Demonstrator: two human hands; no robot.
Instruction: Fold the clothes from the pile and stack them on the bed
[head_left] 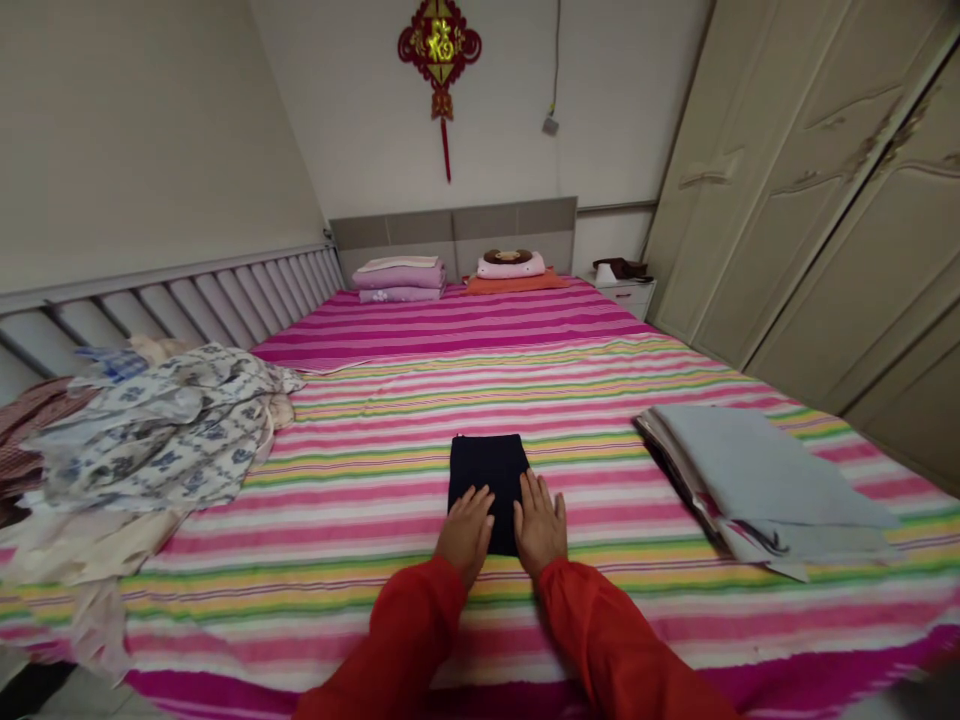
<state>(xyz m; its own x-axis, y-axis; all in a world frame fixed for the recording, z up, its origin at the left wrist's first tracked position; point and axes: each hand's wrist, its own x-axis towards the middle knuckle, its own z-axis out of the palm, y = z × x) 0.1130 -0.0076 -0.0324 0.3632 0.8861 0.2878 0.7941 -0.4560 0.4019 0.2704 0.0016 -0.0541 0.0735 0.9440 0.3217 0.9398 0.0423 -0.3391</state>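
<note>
A dark navy folded cloth (487, 470) lies flat on the striped bedspread (360, 540), a compact rectangle in front of me. My left hand (467, 532) rests on its lower left part, palm down with the fingers spread. On the lower right edge lies my right hand (541, 520), also flat, its fingers stretched forward. The middle and far end of the cloth show between and beyond the hands. Neither hand grips anything.
Rumpled clothes (165, 425) are heaped at the left by the railing (202, 300). At the right lies a stack of folded grey fabric (772, 480). Folded bedding (401, 278) and a pink pillow stack (511, 268) sit at the headboard (495, 225).
</note>
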